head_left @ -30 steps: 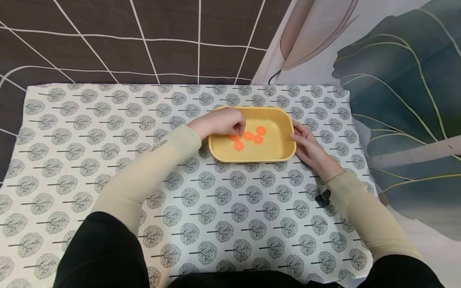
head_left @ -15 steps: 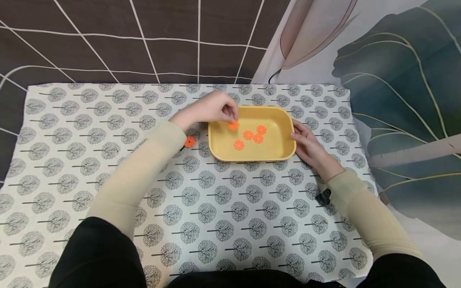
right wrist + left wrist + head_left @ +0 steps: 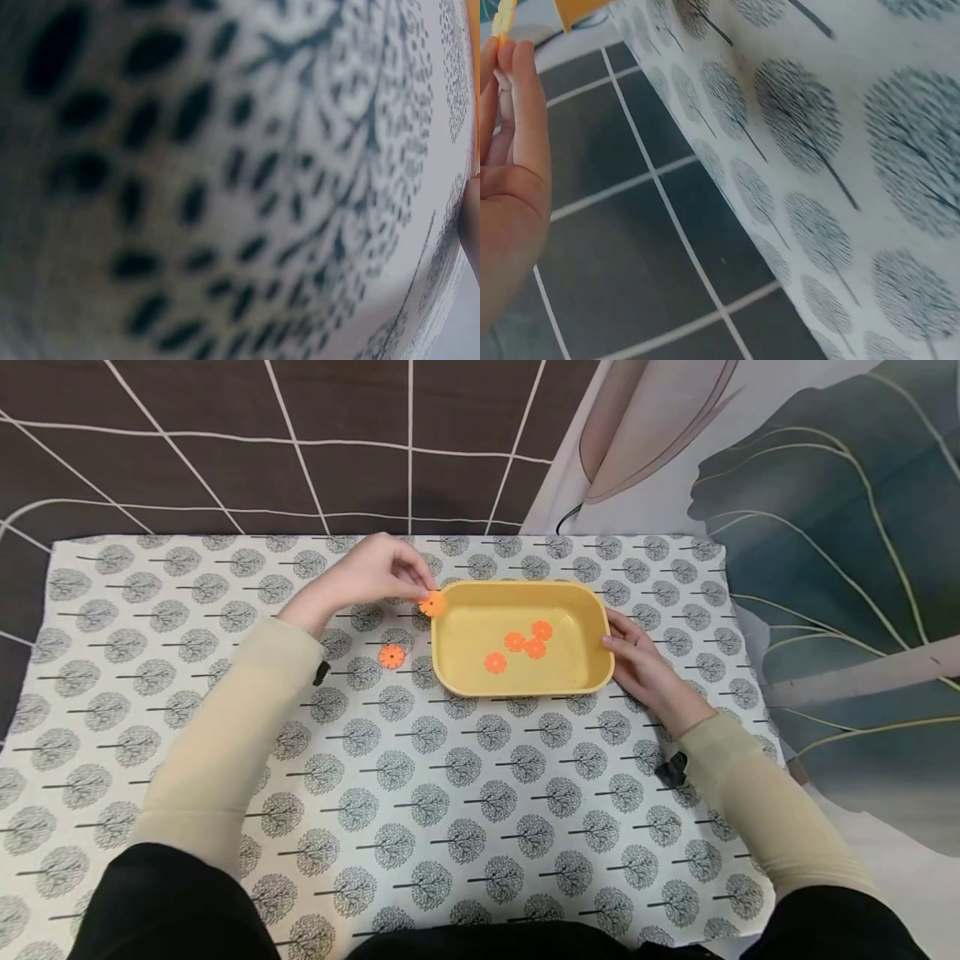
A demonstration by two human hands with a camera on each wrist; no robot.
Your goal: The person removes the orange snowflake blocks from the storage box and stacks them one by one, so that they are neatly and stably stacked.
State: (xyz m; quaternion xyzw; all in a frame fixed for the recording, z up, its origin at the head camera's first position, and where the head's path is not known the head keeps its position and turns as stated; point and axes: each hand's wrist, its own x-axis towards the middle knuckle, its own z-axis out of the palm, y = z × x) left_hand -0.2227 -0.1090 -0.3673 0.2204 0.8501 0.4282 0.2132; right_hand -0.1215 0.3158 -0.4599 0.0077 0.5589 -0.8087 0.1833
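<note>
My left hand [image 3: 367, 578] pinches an orange flower-shaped slice [image 3: 432, 603] between thumb and fingertips, just at the upper left corner of a yellow tray [image 3: 558, 681]. In the left wrist view the slice [image 3: 504, 16] sits at the fingertips. Several similar orange slices [image 3: 514, 642] lie flat inside the tray, left of its middle. Another orange slice [image 3: 392, 656], with dark dots, rests on the cloth left of the tray. At the tray's right end, my right hand [image 3: 643, 670] holds the wall, thumb on the rim and fingers outside. The right wrist view shows little of that hand.
A white cloth [image 3: 465, 810] printed with grey trees covers the table. Behind it hangs a dark gridded cloth [image 3: 360, 477]. To the right is a curtain [image 3: 840, 610] with large leaves. The table's far edge runs close behind the left hand.
My left hand has lifted a slice out of the tray and carried it up and left to the tray's corner. The loose slice on the cloth has come into view. My right hand stays put.
</note>
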